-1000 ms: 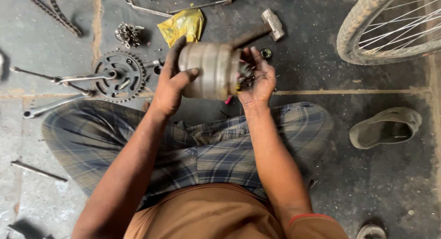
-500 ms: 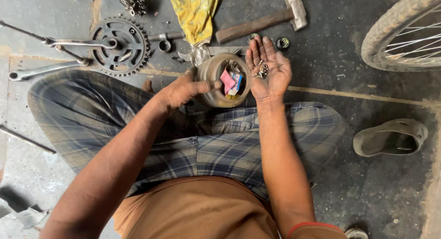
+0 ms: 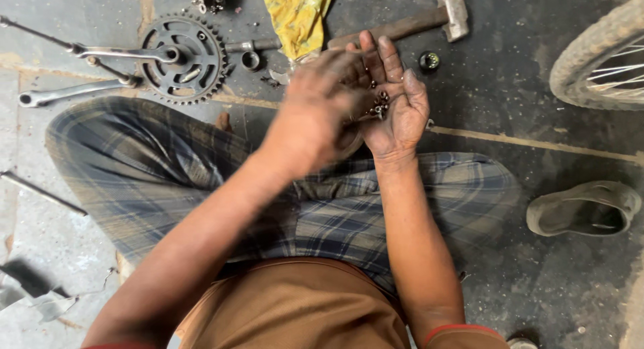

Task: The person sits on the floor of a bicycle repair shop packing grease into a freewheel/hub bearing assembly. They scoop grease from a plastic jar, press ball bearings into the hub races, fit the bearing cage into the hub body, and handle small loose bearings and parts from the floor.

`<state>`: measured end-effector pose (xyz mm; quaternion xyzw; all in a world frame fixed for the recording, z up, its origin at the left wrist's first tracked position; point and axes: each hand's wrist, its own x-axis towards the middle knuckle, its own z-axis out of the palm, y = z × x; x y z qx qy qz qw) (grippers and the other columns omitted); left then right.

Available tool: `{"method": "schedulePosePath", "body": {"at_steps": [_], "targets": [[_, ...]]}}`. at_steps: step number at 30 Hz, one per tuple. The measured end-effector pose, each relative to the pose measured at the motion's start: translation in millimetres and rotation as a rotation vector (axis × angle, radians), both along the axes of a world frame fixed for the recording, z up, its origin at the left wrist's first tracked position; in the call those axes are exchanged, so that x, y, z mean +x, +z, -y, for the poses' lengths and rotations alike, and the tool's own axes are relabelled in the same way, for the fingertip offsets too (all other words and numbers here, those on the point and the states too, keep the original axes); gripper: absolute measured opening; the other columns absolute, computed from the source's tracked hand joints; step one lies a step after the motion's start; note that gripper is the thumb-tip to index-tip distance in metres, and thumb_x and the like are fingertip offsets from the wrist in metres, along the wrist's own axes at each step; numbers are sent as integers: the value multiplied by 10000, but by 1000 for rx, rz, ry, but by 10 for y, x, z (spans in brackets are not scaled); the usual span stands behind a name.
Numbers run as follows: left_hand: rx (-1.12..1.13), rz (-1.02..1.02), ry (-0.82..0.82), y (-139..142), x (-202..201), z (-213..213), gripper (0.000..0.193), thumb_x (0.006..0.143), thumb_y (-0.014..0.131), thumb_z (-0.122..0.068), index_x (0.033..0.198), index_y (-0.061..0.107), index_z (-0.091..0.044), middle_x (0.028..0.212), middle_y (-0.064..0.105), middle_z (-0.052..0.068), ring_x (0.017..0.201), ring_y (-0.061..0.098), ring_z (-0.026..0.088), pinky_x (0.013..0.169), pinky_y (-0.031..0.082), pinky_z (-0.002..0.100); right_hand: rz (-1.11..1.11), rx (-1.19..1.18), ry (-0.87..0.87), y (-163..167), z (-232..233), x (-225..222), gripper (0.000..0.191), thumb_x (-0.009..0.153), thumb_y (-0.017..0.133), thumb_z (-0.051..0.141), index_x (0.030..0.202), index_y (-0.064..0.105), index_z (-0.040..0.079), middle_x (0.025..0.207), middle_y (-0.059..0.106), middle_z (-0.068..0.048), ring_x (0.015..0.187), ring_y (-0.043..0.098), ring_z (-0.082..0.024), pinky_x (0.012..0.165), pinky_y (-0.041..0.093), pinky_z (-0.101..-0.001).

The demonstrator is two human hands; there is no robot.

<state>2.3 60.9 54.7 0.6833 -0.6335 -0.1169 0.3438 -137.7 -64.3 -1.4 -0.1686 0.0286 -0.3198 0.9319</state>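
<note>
Right hand [image 3: 396,104] lies open and palm up just above the middle of the frame, fingers spread and slightly cupped, with a small heap of metal bits [image 3: 379,106], like tiny nuts or bearing parts, resting in the hollow of the palm. Left hand [image 3: 315,114] is blurred by motion and sits right against it, its fingers bent over the palm and reaching toward the bits; whether it has pinched any of them cannot be told from the blur. Both forearms come up from the bottom of the frame across a lap in blue-grey checked cloth [image 3: 168,175], above a brown shirt [image 3: 295,309]. On the dark concrete floor [image 3: 523,74] beyond the hands, a bicycle chainring with its crank arms [image 3: 181,54] lies at upper left, a crumpled yellow wrapper [image 3: 298,14] at top centre, and a hammer [image 3: 416,20] with a wooden handle just right of it. A small round ring-shaped part [image 3: 429,60] sits near the hammer's handle, close to the right hand's fingertips. Part of a spoked bicycle wheel [image 3: 604,54] fills the upper right corner, and a grey sandal [image 3: 583,208] lies at the right edge.
</note>
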Motion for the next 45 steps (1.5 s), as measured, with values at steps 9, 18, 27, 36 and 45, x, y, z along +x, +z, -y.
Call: {"method": "schedulePosePath", "body": {"at_steps": [9, 18, 27, 36, 45], "targets": [[-135, -1, -69, -79, -110, 95, 451, 752, 860, -207, 1166, 728, -89, 1600, 407, 190, 1516, 319, 433, 1245, 246, 609, -31, 40, 0, -3, -109, 31, 528, 1126, 422, 291, 1582, 469, 30, 1607, 416, -164, 1485, 434, -301, 1300, 318, -418], [-5, -62, 57, -137, 7, -21, 332, 837, 819, -245, 1107, 710, -86, 1613, 392, 195, 1545, 275, 413, 1253, 203, 602, -79, -84, -35, 74, -84, 34, 534, 1116, 419, 312, 1567, 481, 32, 1655, 456, -174, 1503, 420, -317, 1304, 320, -432], [2, -13, 100, -130, -165, 93, 374, 825, 823, -305, 1113, 719, -91, 1586, 379, 228, 1520, 283, 439, 1225, 217, 615, -67, -93, -60, 58, -124, 69, 567, 1086, 485, 341, 1564, 476, 36, 1659, 451, -160, 1511, 423, -299, 1319, 310, -430], [-142, 95, 131, -107, -219, 98, 329, 903, 791, -339, 1077, 729, -67, 1548, 421, 239, 1485, 328, 428, 1236, 212, 609, -44, -128, -53, 19, -129, 73, 548, 1113, 445, 328, 1567, 474, 23, 1618, 449, -150, 1493, 427, -276, 1327, 281, -410], [-20, 319, 282, -74, -462, 288, 185, 943, 661, -233, 994, 752, -80, 1502, 509, 199, 1448, 404, 382, 1201, 264, 612, -80, -176, -107, 88, -187, 94, 553, 1112, 415, 297, 1574, 463, -2, 1646, 430, -141, 1557, 358, -268, 1353, 225, -398]]}}
